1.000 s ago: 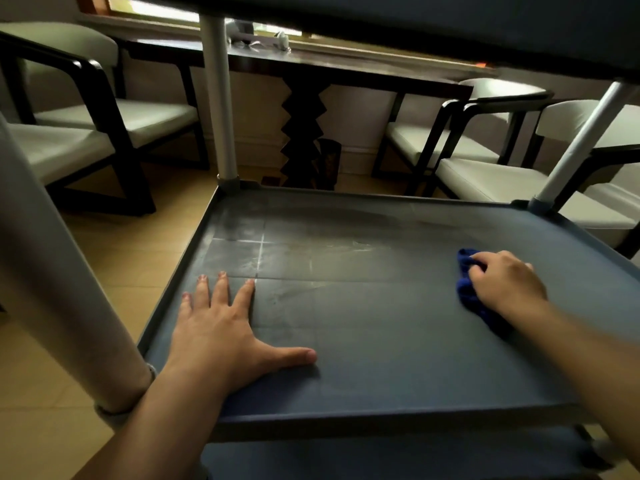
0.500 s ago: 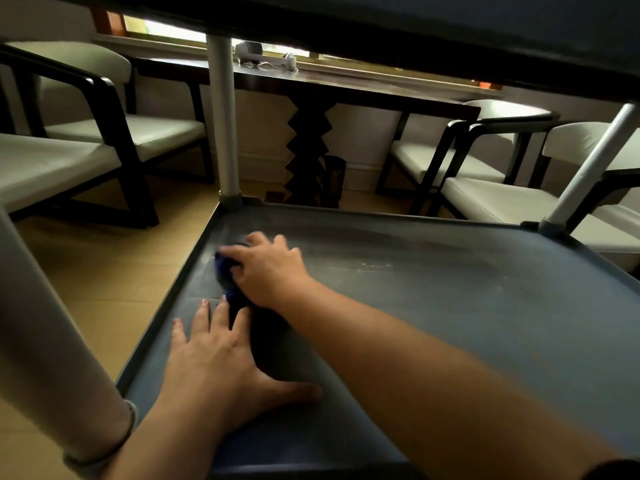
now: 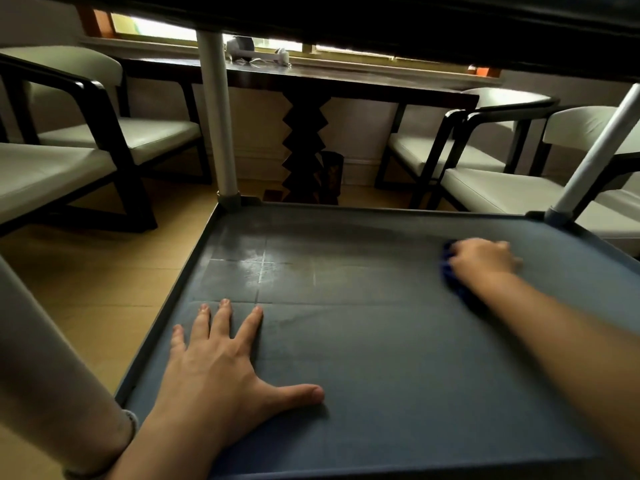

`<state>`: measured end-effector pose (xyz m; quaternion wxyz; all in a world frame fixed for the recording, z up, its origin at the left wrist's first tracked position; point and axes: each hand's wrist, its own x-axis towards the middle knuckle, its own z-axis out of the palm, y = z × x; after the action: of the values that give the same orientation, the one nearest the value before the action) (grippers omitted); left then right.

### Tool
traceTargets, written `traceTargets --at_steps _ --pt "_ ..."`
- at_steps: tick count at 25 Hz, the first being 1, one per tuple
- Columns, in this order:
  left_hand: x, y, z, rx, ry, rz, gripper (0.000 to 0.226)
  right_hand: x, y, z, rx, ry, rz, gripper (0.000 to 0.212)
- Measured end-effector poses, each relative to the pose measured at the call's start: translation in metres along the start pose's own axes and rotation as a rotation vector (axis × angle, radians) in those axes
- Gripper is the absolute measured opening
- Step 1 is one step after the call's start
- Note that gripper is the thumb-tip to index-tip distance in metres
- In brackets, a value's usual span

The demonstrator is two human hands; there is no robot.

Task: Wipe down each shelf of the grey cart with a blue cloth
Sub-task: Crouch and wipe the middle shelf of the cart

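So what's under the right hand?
A blue cloth sticks out from beneath the right hand, pressed on the grey shelf. Most of the cloth is hidden by the hand and arm.

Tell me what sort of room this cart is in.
Probably a meeting or dining room: a long dark table under a window, with cushioned armchairs on both sides, on a tiled floor.

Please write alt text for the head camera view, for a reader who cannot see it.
A person's right hand presses a blue cloth on the far right of a grey cart shelf, while the left hand lies flat, fingers spread, near its front left. Cream chairs and a dark table stand behind.
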<state>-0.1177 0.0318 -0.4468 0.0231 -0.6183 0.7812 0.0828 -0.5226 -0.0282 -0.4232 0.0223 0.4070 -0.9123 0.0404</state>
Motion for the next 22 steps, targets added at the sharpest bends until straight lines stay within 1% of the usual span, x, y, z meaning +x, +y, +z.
traceTargets --at_steps 1,2,3,4,6,8,9,11,12,13,15,16,18,20,22 --pt "0.0 0.001 0.0 0.002 0.0 0.0 0.158 0.005 0.036 -0.004 0.011 0.002 0.096 0.033" --pt "0.0 0.002 0.0 0.004 0.001 0.0 0.158 0.007 0.059 -0.007 0.017 0.011 0.141 0.035" --pt "-0.001 0.003 0.0 0.004 -0.001 -0.001 0.158 0.008 0.068 -0.006 0.035 0.025 0.126 0.037" --pt "-0.001 0.003 0.0 0.004 -0.003 -0.003 0.159 0.008 0.063 -0.006 0.07 0.05 0.066 0.038" --pt "-0.003 0.003 -0.001 0.007 -0.007 -0.01 0.159 0.001 0.02 -0.006 0.198 0.113 -0.124 0.037" --pt "-0.004 0.003 -0.002 0.006 -0.013 -0.013 0.16 -0.011 -0.04 -0.007 0.279 0.16 -0.381 0.039" --pt "-0.004 0.003 -0.003 0.002 -0.015 -0.014 0.16 -0.019 -0.073 -0.009 0.295 0.17 -0.517 0.041" --pt "-0.002 0.003 -0.004 -0.01 -0.018 -0.017 0.161 -0.041 -0.139 -0.017 0.285 0.207 -0.732 0.037" --pt "-0.002 0.002 -0.003 -0.016 -0.022 -0.016 0.161 -0.055 -0.171 -0.019 0.264 0.205 -0.809 0.035" --pt "-0.001 0.002 -0.003 -0.019 -0.029 -0.014 0.16 -0.069 -0.2 -0.018 0.232 0.169 -0.856 0.034" --pt "0.001 0.001 -0.003 -0.02 -0.046 -0.009 0.159 -0.092 -0.244 -0.009 0.152 0.0 -0.901 0.036" --pt "0.001 0.001 -0.003 -0.025 -0.053 -0.011 0.159 -0.099 -0.259 0.0 0.103 -0.059 -0.913 0.039" --pt "0.002 0.001 -0.002 -0.03 -0.052 -0.008 0.158 -0.102 -0.268 0.013 0.049 -0.054 -0.917 0.042" --pt "0.002 0.0 -0.001 -0.033 -0.036 -0.004 0.157 -0.088 -0.266 0.013 0.074 -0.032 -0.888 0.039" --pt "0.0 0.002 0.001 -0.038 -0.025 0.004 0.156 -0.065 -0.25 0.013 0.076 -0.024 -0.804 0.038"
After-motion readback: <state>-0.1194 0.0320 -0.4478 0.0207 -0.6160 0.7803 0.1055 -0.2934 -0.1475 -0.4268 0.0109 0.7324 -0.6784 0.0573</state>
